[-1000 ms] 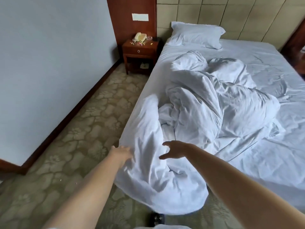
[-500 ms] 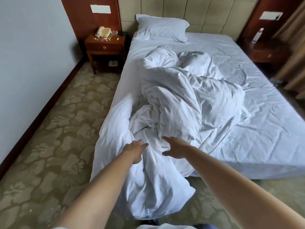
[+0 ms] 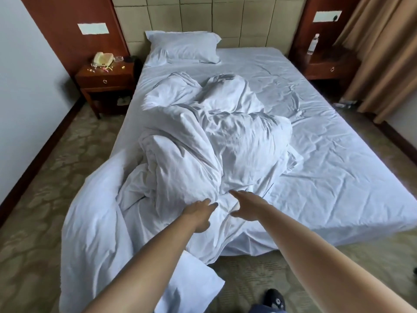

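A crumpled white duvet (image 3: 203, 143) lies heaped on the left half of the bed (image 3: 327, 177), and one corner of it hangs over the near left edge down to the floor. My left hand (image 3: 199, 214) reaches to the duvet's near folds with its fingers stretched out. My right hand (image 3: 244, 205) is beside it, fingers straight and spread, touching the same folds. Neither hand holds any cloth. A white pillow (image 3: 184, 47) lies at the head of the bed on the left.
A wooden nightstand (image 3: 106, 79) with a phone (image 3: 102, 59) stands left of the bed, by the wall. Another nightstand (image 3: 331, 64) with a water bottle (image 3: 313, 45) is at the right, next to tan curtains (image 3: 379, 53). Patterned carpet covers the floor. My shoe (image 3: 274, 299) shows at the bottom.
The view has swung right, from the bed's left corner toward its foot. My left hand has moved right off the hanging duvet edge toward the middle folds, close to my right hand.
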### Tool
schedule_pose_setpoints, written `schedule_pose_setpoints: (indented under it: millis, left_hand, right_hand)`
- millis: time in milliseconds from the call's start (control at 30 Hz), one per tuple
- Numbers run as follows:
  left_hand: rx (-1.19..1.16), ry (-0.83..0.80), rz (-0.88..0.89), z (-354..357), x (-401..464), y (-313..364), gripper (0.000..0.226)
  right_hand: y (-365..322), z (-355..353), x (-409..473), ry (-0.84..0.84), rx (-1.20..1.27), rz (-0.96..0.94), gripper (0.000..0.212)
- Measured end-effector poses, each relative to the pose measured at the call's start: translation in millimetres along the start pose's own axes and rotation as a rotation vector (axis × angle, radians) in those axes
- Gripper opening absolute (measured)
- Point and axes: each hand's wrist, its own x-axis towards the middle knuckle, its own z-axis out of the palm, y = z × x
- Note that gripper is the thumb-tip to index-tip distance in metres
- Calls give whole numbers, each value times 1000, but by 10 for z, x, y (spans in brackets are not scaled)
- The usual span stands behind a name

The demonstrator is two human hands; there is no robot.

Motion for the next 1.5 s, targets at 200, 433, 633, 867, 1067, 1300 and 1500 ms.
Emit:
schedule_pose_setpoints:
  millis: [200,433,633,867,1067,1300,1500]
  left_hand:
    - [0,-59,-27,-170,783,859,66]
    - [-63,-96,-64,-336,1504,1450,67]
    - [-159,-126,-132,-291,2265,1499,69]
    - [-199,-41,-230,-116,3135,1740,90]
    - [-145,115,-426,73,3607,1901,98]
    - [-54,69,-491,-218,3952,2038,60]
    - [-314,75,-515,-455,3396,3090,39]
  right_hand:
    - [1151,-137,179,-49,-16,-31,78]
    - [2102,-319,514,-85,-70,-31,75]
    - [2457,-368,972,-127,-150,-85,68]
    - [2821,-407,1488,-135,-186,-166,64]
    - [3256,-332,1742,-125,-130,-238,64]
    - [3895,-380,1797,-148,-80,-319,69]
    - [4201,-825,1704,-9,-294,-551,96]
